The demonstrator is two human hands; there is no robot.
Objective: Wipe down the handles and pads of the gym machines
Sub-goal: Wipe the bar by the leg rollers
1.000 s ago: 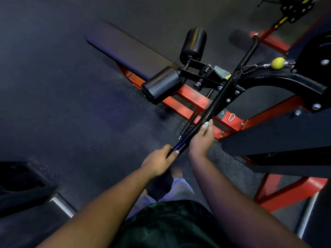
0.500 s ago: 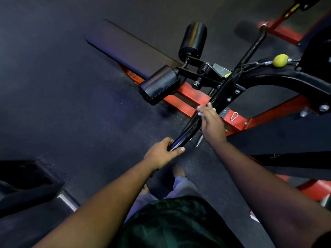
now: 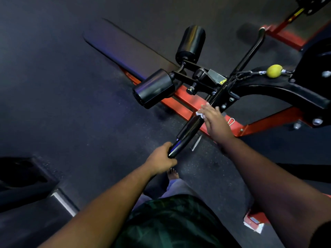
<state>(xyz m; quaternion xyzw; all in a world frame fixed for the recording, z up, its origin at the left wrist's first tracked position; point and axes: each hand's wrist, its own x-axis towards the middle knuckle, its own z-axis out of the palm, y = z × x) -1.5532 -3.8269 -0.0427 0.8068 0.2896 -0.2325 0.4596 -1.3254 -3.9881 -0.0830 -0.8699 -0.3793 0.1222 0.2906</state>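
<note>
Most of the white wipe [image 3: 200, 113] is hidden under the right hand [image 3: 215, 120]. The handle's [image 3: 186, 135] near end disappears inside the left hand [image 3: 161, 161]. The picture's right edge cuts off the black machine arm [image 3: 286, 92].

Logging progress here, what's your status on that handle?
Left hand grips handle at its near end. Right hand presses white wipe farther up the bar. Nothing in the way.

Two roller pads [image 3: 153, 88] [image 3: 190, 44] sit between the bench pad [image 3: 125, 49], at left, and the handle bar [image 3: 186, 133], nearer.
</note>
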